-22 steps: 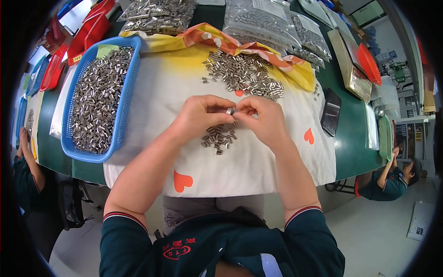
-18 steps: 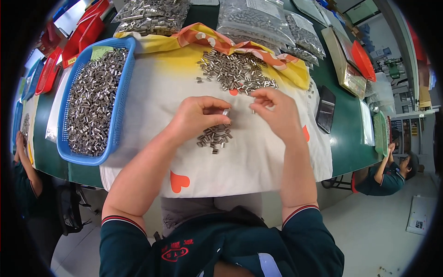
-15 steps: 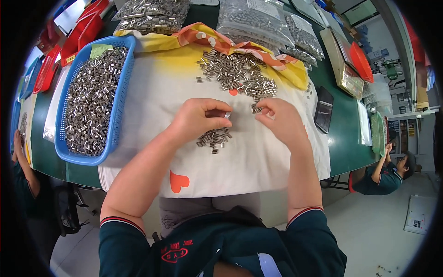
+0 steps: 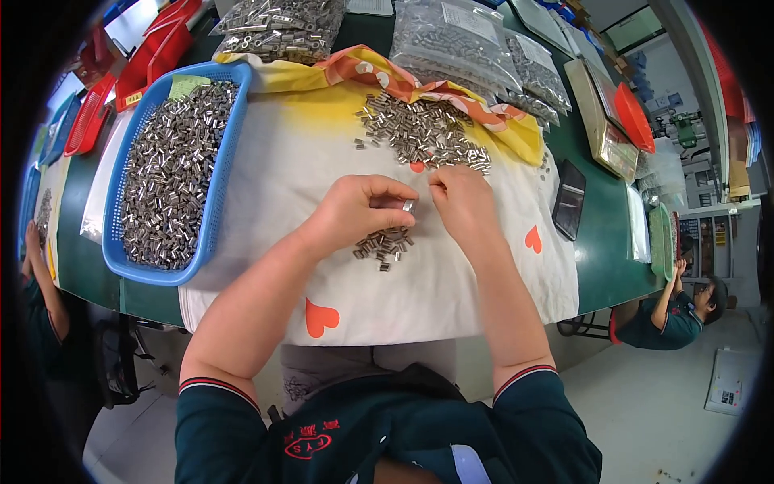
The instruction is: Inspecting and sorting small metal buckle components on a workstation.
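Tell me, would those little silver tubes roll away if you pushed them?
Probably a little. The tubes look round and shiny, so they would likely roll and feel slippery. The cloth under them looks soft, which should slow them. The left hand pinches one between fingertips, so each is probably light.

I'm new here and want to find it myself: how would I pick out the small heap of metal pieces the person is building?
Start at the white cloth with orange hearts on the green table. Just under the left hand lies the small heap of short silvery sleeves. It is far smaller than the big pile near the cloth's yellow edge, and lies loose, unlike those in the blue basket.
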{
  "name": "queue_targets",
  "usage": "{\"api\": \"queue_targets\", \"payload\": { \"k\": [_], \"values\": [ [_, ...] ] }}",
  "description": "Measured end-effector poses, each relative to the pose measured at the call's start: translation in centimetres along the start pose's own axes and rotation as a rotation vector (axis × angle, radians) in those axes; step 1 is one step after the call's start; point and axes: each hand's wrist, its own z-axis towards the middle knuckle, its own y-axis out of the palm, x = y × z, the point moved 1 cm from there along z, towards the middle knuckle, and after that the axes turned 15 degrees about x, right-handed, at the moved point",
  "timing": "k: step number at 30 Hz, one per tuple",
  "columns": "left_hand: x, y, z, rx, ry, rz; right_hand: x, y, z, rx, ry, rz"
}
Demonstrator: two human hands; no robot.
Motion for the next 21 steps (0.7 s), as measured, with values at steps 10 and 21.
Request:
{"api": "queue_targets", "payload": {
  "k": [10, 21],
  "values": [
    [0.1, -0.5, 0.3, 0.065, -0.017, -0.258, -1.2, -1.2, -0.4, -0.082, 0.238, 0.882],
    [-0.2, 0.0, 0.1, 0.149, 0.036, -0.122, -2.5, -1.9, -0.8, 0.009, 0.059, 0.558]
  ]
}}
